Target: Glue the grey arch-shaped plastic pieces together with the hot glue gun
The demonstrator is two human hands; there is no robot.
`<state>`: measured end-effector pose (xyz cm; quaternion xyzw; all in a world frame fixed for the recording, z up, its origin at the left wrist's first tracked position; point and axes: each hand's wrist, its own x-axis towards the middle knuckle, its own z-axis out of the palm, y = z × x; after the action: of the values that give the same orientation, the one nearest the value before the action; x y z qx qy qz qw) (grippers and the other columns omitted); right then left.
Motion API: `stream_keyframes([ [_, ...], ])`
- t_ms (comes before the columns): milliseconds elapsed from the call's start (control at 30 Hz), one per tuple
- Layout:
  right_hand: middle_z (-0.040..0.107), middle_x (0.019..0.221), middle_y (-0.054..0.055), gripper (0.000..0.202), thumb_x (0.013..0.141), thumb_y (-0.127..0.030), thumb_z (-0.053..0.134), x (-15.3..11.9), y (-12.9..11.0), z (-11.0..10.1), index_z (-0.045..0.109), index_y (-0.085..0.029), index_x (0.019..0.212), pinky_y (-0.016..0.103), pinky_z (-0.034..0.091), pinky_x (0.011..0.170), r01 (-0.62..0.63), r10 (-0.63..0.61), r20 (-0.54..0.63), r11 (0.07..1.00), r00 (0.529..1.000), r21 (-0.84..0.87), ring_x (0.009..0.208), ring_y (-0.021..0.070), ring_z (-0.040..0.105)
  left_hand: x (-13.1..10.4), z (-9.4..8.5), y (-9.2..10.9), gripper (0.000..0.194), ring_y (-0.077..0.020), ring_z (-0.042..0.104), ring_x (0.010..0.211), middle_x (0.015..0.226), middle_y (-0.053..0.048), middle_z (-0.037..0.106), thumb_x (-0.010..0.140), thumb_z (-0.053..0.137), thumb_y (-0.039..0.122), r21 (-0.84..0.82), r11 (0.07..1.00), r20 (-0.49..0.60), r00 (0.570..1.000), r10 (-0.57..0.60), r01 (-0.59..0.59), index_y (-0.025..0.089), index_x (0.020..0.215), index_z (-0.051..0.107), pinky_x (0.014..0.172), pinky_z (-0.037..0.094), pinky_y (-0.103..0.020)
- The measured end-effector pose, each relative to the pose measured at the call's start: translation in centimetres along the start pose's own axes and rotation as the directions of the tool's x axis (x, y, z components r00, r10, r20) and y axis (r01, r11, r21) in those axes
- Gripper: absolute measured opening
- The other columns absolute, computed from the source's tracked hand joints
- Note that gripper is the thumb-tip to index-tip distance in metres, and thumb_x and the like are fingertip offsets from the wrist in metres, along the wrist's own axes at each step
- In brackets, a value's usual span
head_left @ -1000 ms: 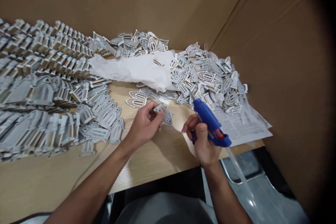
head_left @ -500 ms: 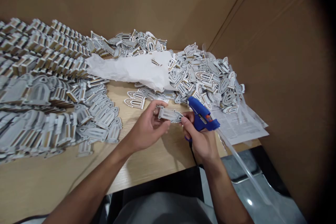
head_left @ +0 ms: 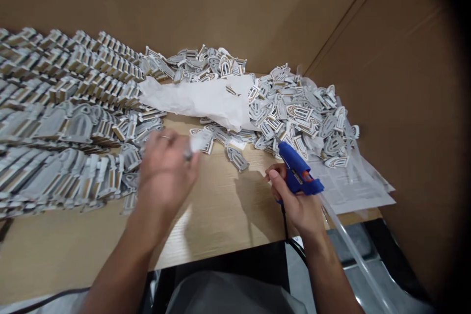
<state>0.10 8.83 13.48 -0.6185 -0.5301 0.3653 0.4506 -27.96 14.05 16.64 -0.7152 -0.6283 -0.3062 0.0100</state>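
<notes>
My right hand [head_left: 296, 203] is wrapped around a blue hot glue gun [head_left: 296, 169], its nozzle pointing up and left toward the heaped pieces. A clear glue stick [head_left: 349, 240] runs out of its back. My left hand [head_left: 164, 171] is smeared by motion over the table, near the left piles. A pale blurred shape [head_left: 199, 141] shows by its fingertips; whether the hand grips it I cannot tell. A grey arched window-shaped piece [head_left: 237, 158] lies alone on the table [head_left: 217, 206] between the hands.
Stacked arched pieces [head_left: 73, 122] fill the left side. Loose white and gold pieces [head_left: 300, 113] are heaped at the right, beside crumpled white paper [head_left: 206, 100] and printed sheets [head_left: 353, 191]. Cardboard walls [head_left: 221, 5] rise behind and at the right. A black cable [head_left: 285, 225] hangs below the glue gun.
My left hand has swung left, away from the glue gun. The arched piece between my hands is no longer there; a grey one now shows on the table. My right hand still holds the glue gun.
</notes>
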Motion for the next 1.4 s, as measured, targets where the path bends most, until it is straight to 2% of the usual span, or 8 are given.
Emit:
stream_keyframes([
  [100,0.065,0.074,0.002,0.05,0.097,-0.071,0.074,-0.3,0.4,-0.3,0.072,-0.022,0.087,0.031,0.043,0.055,-0.081,0.081,-0.031,0.997,0.996,0.021,0.057,0.0155,0.051,0.5,-1.9,-1.1,0.026,-0.0579,0.055,0.138,0.122,-0.024,0.072,0.093,0.074,0.036,0.18,0.91,-0.167,0.923,-0.346,0.374,0.012,0.103,0.076,0.107,0.041,-0.091],
  [167,0.067,0.079,0.003,0.056,0.093,-0.079,0.072,-0.4,0.6,-0.1,0.073,-0.023,0.089,0.031,0.047,0.055,-0.117,0.122,-0.014,0.973,0.992,0.197,0.061,0.017,0.058,0.7,-2.6,-0.7,0.029,-0.0636,0.03,0.158,0.156,-0.022,0.058,0.099,0.067,0.038,0.131,0.889,-0.213,0.888,-0.408,0.439,0.017,0.12,0.072,0.108,0.028,-0.097],
  [333,0.069,0.081,0.003,0.074,0.079,-0.096,0.07,-0.1,0.1,0.5,0.073,-0.023,0.095,0.031,0.057,0.052,-0.184,0.196,0.036,0.818,0.98,0.545,0.063,0.0196,0.069,1.5,-1.3,1.4,0.04,-0.053,0.044,0.152,0.142,-0.02,0.064,0.091,0.074,0.032,0.027,0.953,-0.208,0.935,-0.289,0.301,0.018,0.128,0.069,0.125,0.032,-0.083],
  [467,0.067,0.076,0.001,0.064,0.082,-0.087,0.077,0.1,-0.3,0.1,0.065,-0.025,0.091,0.023,0.033,0.032,-0.282,0.282,0.096,0.752,0.954,0.596,0.048,0.0164,0.062,2.0,2.0,2.6,0.021,-0.0395,0.067,0.117,0.105,-0.016,0.072,0.102,0.059,0.03,0.014,1.0,0.106,0.994,0.008,-0.01,0.017,0.112,0.072,0.105,0.059,-0.061],
  [600,0.072,0.089,0.004,0.035,0.074,-0.035,0.097,-0.5,-0.3,-0.7,0.071,-0.021,0.094,0.022,0.033,0.04,-0.283,0.241,0.15,0.767,0.959,0.575,0.064,0.0162,0.064,1.6,4.6,3.2,0.026,-0.0401,0.062,0.123,0.117,-0.021,0.072,0.104,0.056,0.026,-0.027,0.94,0.275,0.901,0.334,-0.34,0.01,0.116,0.073,0.108,0.058,-0.056],
  [700,0.075,0.113,0.01,0.042,0.073,-0.022,0.091,-1.1,0.3,-1.3,0.074,-0.022,0.111,0.027,0.045,0.052,-0.228,0.125,0.204,0.743,0.971,0.629,0.087,0.0223,0.069,1.1,6.0,3.0,0.035,-0.0405,0.055,0.135,0.132,-0.022,0.068,0.107,0.056,0.028,-0.123,0.887,0.268,0.845,0.462,-0.446,0.008,0.131,0.069,0.117,0.053,-0.057],
  [1067,0.077,0.132,0.013,0.035,0.092,-0.04,0.084,-1.1,3.7,-0.9,0.066,-0.028,0.12,0.026,0.041,0.045,-0.206,0.08,0.232,0.776,0.969,0.596,0.088,0.0269,0.077,1.3,7.4,0.8,0.033,-0.0414,0.048,0.138,0.139,-0.019,0.059,0.097,0.074,0.037,-0.252,0.923,0.353,0.861,0.366,-0.289,0.016,0.122,0.072,0.118,0.05,-0.06],
  [1400,0.077,0.084,0.004,0.036,0.084,-0.043,0.09,-0.6,3.8,-0.3,0.061,-0.022,0.093,0.024,0.041,0.047,-0.112,0.05,0.109,0.719,0.993,0.686,0.062,0.0149,0.065,1.1,6.6,2.2,0.027,-0.0365,0.053,0.124,0.116,-0.014,0.067,0.085,0.077,0.037,-0.451,0.863,0.222,0.908,0.355,-0.227,0.02,0.103,0.067,0.113,0.048,-0.056],
])
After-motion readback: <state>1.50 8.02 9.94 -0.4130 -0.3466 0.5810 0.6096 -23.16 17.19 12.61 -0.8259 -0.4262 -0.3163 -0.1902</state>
